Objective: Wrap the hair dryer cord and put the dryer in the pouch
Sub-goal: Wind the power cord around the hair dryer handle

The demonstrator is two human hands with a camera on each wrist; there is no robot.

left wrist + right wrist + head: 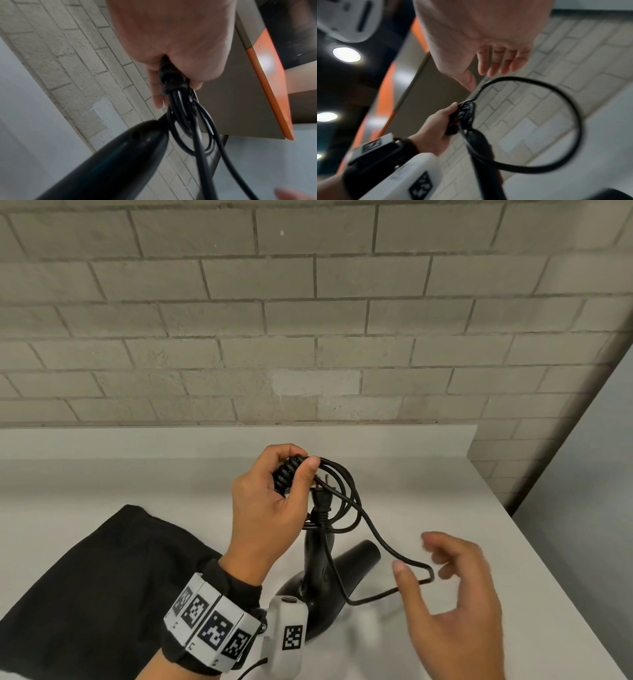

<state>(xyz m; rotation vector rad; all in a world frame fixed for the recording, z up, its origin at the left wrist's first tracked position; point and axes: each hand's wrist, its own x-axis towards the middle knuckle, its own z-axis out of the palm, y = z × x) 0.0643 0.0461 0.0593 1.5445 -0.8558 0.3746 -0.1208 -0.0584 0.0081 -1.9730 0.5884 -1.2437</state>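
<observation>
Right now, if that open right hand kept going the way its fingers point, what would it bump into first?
Most likely the loose loop of the cord, which hangs just ahead of the right hand and its fingers. Depth is unclear, so it may pass beside the loop toward the left hand.

Head view looks down over the surface (pixel 428 481); both wrist views sit close, angled upward, sharing the cord (pixel 204 148).
</observation>
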